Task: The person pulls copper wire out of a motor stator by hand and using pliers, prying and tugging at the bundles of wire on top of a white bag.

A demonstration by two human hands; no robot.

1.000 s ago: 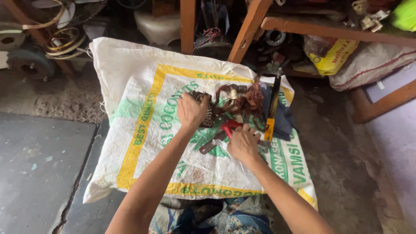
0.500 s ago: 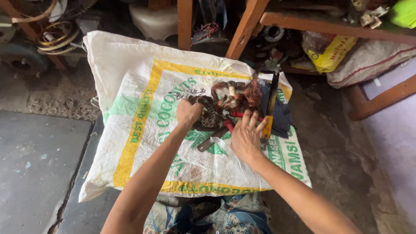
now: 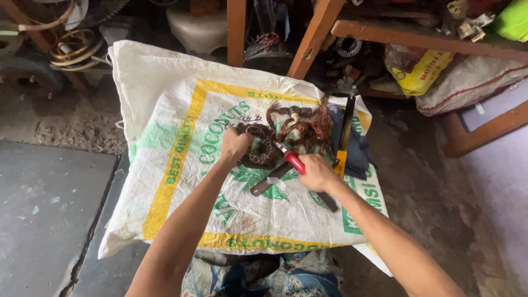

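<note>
Copper-wound stator looks heavy, stiff (wire springy); my left hand clamps its rim, right hand grips red-handled pliers.

A white woven sack with a yellow border and green print is spread flat over the floor, which is grey slab on one side and dirt on the other. On the sack lie a dark ring-shaped motor part, a tangle of copper wire, a flat metal bar, a dark cloth, and a long black tool with a yellow end, possibly a saw. The sack's near edge hangs over patterned fabric.
</note>
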